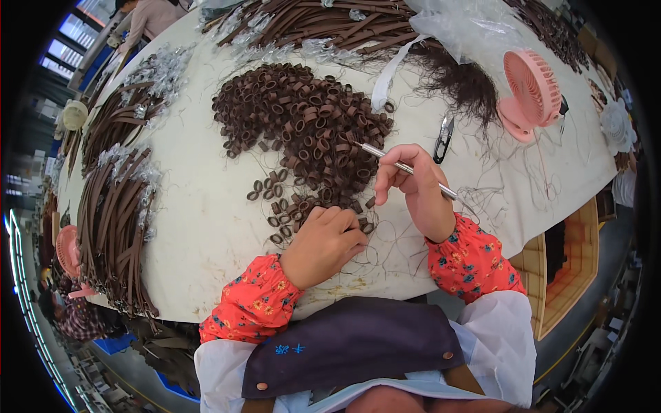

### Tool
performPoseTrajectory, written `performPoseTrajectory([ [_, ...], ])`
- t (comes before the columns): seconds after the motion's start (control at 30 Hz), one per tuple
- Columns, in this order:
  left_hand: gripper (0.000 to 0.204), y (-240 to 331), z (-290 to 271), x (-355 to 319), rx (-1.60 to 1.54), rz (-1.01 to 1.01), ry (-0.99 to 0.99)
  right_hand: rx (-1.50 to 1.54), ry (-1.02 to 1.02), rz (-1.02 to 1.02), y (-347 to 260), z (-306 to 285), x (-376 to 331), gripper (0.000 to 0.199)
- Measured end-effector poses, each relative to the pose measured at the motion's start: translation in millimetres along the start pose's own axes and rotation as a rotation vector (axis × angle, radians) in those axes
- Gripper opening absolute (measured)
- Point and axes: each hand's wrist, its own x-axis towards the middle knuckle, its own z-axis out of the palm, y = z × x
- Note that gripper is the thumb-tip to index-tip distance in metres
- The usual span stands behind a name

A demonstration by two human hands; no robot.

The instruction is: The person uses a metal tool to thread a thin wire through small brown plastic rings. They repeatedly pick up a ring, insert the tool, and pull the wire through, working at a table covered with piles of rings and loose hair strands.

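Observation:
A heap of small brown strap loops (303,117) lies in the middle of the white table. At its near edge my left hand (327,244) rests with curled fingers among the loose loops; what they hold, if anything, is hidden. To the right, my right hand (416,189) is closed around a slim silver pen-shaped metal tool (406,168). The tool slants across the fingers, its thin tip toward the heap and its other end tapering past the wrist. A single brown loop (370,203) sits close to the right fingertips; I cannot tell whether they touch it.
Thread snips (445,140) lie beyond my right hand, near a pink fan (530,93) and a tangle of dark threads (458,76). Brown straps (113,227) are piled at left, more straps (330,24) at the back. A wooden crate (568,268) stands below the right edge.

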Motion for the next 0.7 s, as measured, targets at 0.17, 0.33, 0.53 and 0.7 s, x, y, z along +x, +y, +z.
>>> performPoseTrajectory([
  [0.17,0.013,-3.7,4.7,-0.2,-0.068,-0.013,0.085,-0.055,-0.004,0.005,-1.1,-1.9,0.0,0.051],
  [0.33,0.016,-7.8,8.0,-3.0,-0.065,-0.028,0.087,-0.116,-0.004,0.004,-2.5,0.4,-0.3,0.048],
  [0.53,0.018,-3.6,-3.4,4.1,-0.302,-0.13,0.308,-0.042,-0.041,0.0,-2.8,-0.1,-3.6,0.042],
  [0.7,0.016,-7.5,-10.1,0.4,-0.619,-0.409,0.303,-0.03,-0.1,-0.019,-0.6,-0.9,-6.9,0.04],
])
